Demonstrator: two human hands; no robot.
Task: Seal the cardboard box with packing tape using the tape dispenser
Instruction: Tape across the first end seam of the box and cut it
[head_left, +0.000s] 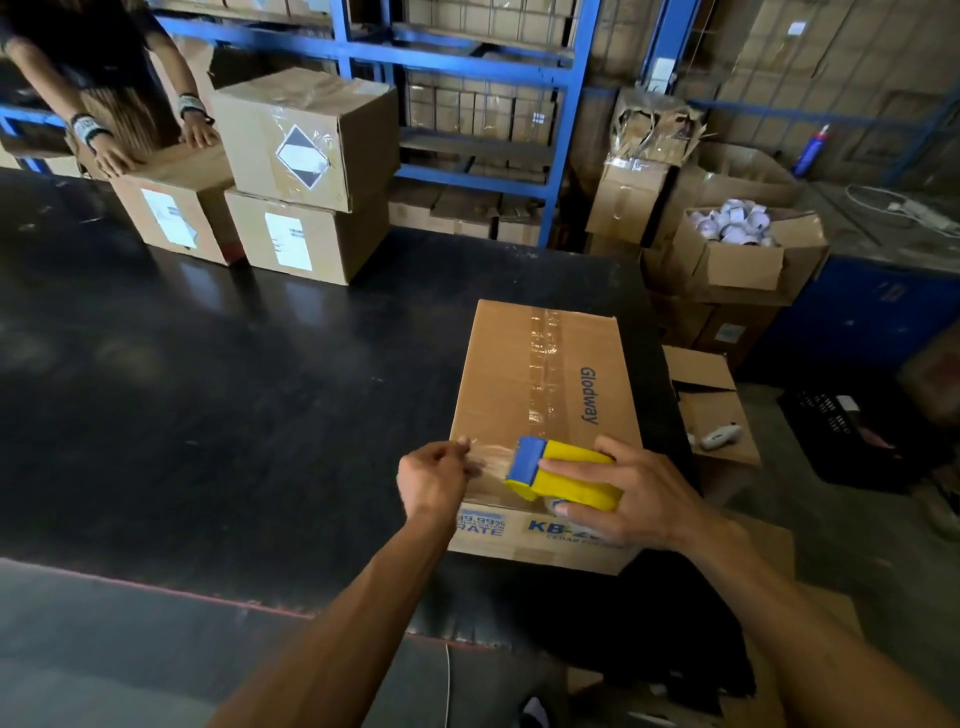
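A closed cardboard box (509, 384) printed "Glodway" lies on the black table, with a clear tape strip (543, 358) running along its centre seam. My right hand (628, 488) grips a yellow and blue tape dispenser (563, 470) resting on the box's near top edge. A short stretch of clear tape (493, 460) runs left from the dispenser across that near edge. My left hand (434, 475) pinches the free end of this tape at the box's near left corner.
The black table (234, 389) spreads to the left. Three taped boxes (306, 171) stand at its far side, where another person's hands (150, 140) rest on one. Open cartons (748, 254) and a black crate (852, 431) crowd the right, with blue racking (467, 52) behind.
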